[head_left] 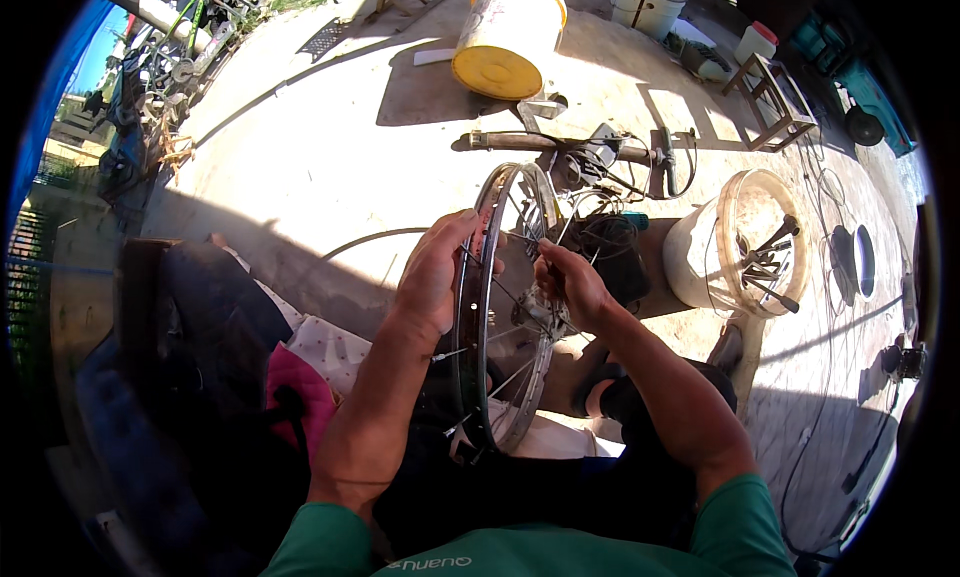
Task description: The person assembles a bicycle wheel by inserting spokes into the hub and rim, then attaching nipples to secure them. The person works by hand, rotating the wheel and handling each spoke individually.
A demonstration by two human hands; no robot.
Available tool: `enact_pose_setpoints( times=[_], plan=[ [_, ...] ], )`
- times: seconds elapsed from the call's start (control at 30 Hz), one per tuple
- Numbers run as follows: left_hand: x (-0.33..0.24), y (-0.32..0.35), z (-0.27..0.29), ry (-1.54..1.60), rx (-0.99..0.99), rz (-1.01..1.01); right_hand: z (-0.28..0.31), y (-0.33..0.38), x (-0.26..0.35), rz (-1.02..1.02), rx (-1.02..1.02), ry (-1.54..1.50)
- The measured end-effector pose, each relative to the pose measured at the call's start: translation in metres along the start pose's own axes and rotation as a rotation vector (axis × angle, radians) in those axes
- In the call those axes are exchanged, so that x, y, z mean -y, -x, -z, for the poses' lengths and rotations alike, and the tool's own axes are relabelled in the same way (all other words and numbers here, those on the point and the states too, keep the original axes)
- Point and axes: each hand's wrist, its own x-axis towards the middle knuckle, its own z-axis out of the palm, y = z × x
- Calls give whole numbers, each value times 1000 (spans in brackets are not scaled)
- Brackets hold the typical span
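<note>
**Spoked rim up on the lap**

The shiny silver metal bicycle wheel rim with thin wire spokes (497, 307) stands upright on edge over the person's lap, just in front of their knees. Left hand (435, 272) is wrapped around the rim's outer edge, fingers curled over it. Right hand (570, 282) is pinched shut on a spoke near the hub. A clear plastic bucket of tools (745, 242) lies on the concrete to the right.

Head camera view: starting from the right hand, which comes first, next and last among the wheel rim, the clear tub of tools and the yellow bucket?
1. Wheel rim: beside the right hand, which is at its spokes.
2. Clear tub of tools: off to the right on the ground.
3. Yellow bucket: far ahead, lying on its side.
</note>
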Motion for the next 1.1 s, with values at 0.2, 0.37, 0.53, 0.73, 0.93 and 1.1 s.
enact_pose_setpoints(
  times=[0.2,0.37,0.53,0.73,0.93,1.1],
  plan=[
    [4,9,-6,69,-33,144,-4,4,-4,52,-71,46],
    [8,27,-25,7,-29,164,1,3,-11,111,-91,198],
    [22,42,-37,-3,30,183,8,-5,-20,119,-87,206],
    [31,48,-43,-43,60,187,17,-10,-23,165,-120,231],
    [34,47,-43,-59,59,184,7,-4,-16,140,-158,199],
    [35,45,-40,-76,85,196,15,-9,-24,165,-163,201]
  ],
)
